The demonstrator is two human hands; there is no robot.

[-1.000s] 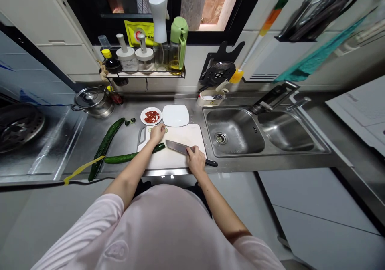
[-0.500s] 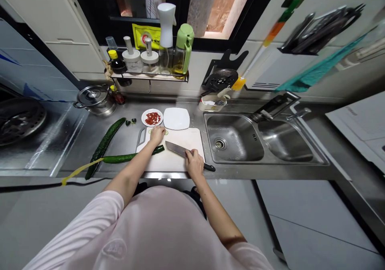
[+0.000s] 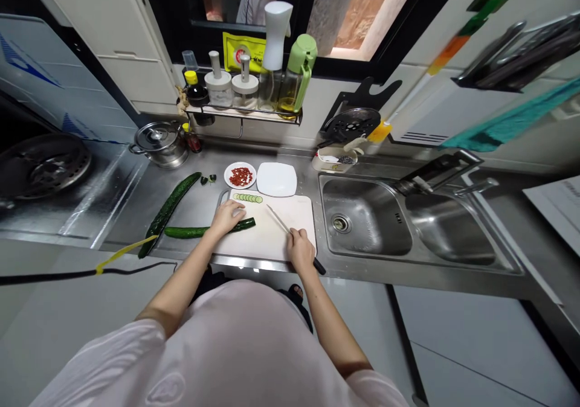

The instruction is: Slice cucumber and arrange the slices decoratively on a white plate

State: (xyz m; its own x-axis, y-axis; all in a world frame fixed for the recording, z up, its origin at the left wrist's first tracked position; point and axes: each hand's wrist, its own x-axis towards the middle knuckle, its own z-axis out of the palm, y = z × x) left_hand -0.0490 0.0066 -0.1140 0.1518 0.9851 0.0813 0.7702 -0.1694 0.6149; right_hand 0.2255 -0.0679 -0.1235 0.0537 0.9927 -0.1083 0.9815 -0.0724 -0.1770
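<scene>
White board [image 3: 272,238] at the front edge of the surface [image 3: 203,205], left hand [image 3: 225,217] half-open over a cucumber [image 3: 243,224], right hand [image 3: 299,250] closed on a knife [image 3: 279,220]

Lidded pot [image 3: 162,147] beside a small bottle [image 3: 193,139]

Both bare arms extend forward from short pale pink sleeves, elbows slightly bent. The bare left hand [image 3: 228,215] is palm down, its wrist roughly in line with the forearm, fingers angled forward and inward, thumb side facing inward. The bare right hand [image 3: 301,249] is closed in a grip, fingers curled, knuckles up. Hands stand apart, the right slightly nearer the torso.
</scene>
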